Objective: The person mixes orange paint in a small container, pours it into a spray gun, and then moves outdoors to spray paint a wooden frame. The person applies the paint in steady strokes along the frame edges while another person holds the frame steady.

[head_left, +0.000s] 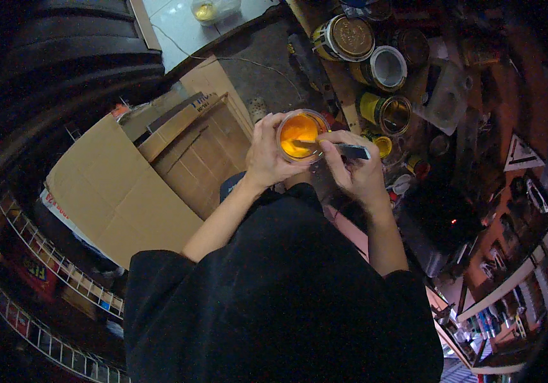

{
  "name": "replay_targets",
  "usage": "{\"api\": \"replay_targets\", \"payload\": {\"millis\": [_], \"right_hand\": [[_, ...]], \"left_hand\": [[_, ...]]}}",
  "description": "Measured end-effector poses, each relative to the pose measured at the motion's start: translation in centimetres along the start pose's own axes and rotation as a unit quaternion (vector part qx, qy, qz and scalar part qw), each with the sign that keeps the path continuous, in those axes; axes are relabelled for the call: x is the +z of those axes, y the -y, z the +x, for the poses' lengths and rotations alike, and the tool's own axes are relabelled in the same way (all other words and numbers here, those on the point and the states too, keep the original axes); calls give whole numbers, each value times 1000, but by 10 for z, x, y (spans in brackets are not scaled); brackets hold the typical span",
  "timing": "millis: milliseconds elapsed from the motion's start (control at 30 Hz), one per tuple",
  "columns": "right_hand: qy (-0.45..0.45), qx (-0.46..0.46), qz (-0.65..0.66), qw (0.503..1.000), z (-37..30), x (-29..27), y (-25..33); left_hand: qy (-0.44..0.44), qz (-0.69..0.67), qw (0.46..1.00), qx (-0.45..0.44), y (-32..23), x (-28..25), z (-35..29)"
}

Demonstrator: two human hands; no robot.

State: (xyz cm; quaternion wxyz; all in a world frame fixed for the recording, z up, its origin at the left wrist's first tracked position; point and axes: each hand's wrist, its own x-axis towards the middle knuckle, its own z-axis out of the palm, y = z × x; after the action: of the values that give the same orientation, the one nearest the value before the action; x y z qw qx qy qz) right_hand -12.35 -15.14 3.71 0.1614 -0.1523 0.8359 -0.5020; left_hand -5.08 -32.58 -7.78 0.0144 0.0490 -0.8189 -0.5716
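Around the left side of the clear cup, we keep the left hand curled, its fingers wrapped on the outer wall. The cup sits between our two hands, in front of the black garment, with its open mouth toward the camera. Inside the cup, we observe orange liquid. On the right side of the cup, the right hand pinches a flat tool between thumb and fingers; the narrow end of the tool reaches over the rim of the cup into the liquid. We cannot tell the exact type of tool.

To the left of the cup, we find an open cardboard box and, farther left, a broad cardboard flap. To the right of the cup, and beyond it, we note a gold-lidded tin, an open tin with a pale interior and a translucent jug.
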Motion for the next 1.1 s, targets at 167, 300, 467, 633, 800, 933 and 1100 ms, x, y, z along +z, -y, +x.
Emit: {"api": "replay_targets", "payload": {"millis": [167, 300, 467, 633, 800, 933, 1100], "right_hand": [[16, -13, -51, 998, 2, -3, 7], [0, -79, -110, 991, 5, -2, 2], [2, -48, -86, 995, 4, -2, 0], [1, -17, -49, 999, 4, -1, 1], [-2, 15, -2, 1000, 5, -3, 0], [-11, -28, -77, 997, 9, -5, -2], [-24, -55, -110, 992, 10, -4, -3]], "left_hand": [[4, 0, 1000, 15, 3, -1, 2], [15, 14, 999, 27, 4, -2, 3], [24, 24, 999, 24, 6, -2, 4], [19, 29, 999, 38, 4, -2, 9], [16, -25, 999, 13, 8, 2, 10], [22, -47, 999, 14, 7, 3, 13], [44, 2, 999, 31, 8, -2, 15]]}}
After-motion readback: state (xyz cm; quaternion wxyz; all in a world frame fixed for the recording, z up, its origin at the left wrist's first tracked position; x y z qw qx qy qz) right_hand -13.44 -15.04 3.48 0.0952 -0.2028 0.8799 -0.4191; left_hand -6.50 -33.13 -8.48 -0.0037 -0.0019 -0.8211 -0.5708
